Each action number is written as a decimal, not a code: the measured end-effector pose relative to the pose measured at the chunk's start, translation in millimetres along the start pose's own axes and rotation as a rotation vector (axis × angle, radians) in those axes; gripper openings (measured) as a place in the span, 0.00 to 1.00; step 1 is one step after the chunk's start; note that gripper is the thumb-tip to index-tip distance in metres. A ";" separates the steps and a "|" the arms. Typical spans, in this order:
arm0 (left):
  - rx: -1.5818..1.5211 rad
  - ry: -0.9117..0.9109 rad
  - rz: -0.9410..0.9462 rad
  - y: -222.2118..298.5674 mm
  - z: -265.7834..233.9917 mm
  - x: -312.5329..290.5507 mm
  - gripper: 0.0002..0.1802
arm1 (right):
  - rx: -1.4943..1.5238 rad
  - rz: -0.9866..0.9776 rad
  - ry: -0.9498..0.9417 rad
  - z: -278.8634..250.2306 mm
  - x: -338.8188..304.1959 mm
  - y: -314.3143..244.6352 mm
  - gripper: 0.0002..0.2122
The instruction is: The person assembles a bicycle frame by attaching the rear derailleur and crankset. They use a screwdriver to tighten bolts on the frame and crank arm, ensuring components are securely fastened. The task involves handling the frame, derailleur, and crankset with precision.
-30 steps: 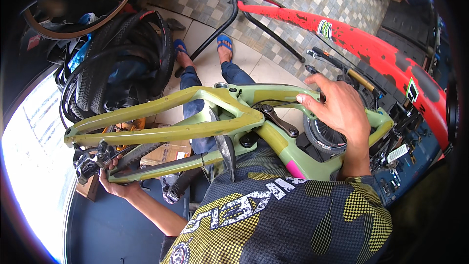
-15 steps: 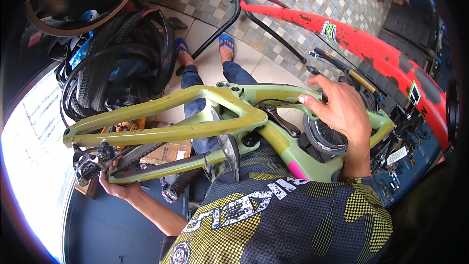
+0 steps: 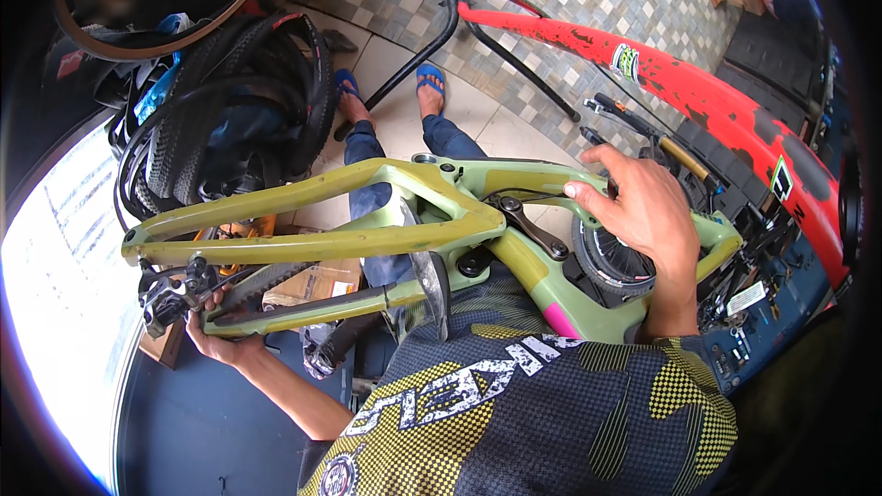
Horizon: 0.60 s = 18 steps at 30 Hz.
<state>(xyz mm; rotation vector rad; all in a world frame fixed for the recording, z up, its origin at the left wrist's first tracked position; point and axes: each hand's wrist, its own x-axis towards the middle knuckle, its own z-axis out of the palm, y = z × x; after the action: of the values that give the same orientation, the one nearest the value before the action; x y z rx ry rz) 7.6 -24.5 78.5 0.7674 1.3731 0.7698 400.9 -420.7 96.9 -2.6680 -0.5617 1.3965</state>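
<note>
Bicycle frame [image 3: 469, 220], green, spans from nine to three o'clock; left hand [image 3: 226, 342], at eight, is curled round its rear end; right hand [image 3: 646, 205], at three, lies over it, thumb apart, grip unclear.

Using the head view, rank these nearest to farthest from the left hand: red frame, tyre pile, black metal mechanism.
1. Black metal mechanism: just left of the left hand, by the green frame's left end; whether they touch is unclear.
2. Tyre pile: upper left, beyond the green frame.
3. Red frame: upper right, farthest away.
</note>
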 end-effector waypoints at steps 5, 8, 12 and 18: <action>0.000 0.062 -0.015 6.7 2.9 -5.7 0.19 | -0.011 0.001 -0.002 1.5 2.4 -2.4 0.25; -0.007 -0.032 -0.055 10.5 -8.4 0.8 0.19 | -0.014 0.006 -0.007 2.9 3.1 -2.9 0.25; 0.028 -0.008 -0.042 10.3 -7.7 0.1 0.21 | -0.006 0.014 -0.017 2.1 4.4 -5.1 0.24; 0.043 0.183 0.021 3.6 31.9 -15.0 0.15 | -0.029 0.004 0.034 0.1 -0.4 -9.8 0.22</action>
<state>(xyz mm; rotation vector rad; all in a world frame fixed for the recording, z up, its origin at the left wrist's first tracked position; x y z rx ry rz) 38.6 -36.0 91.2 0.7603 1.5521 0.8463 397.9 -411.7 99.5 -2.7116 -0.5777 1.3520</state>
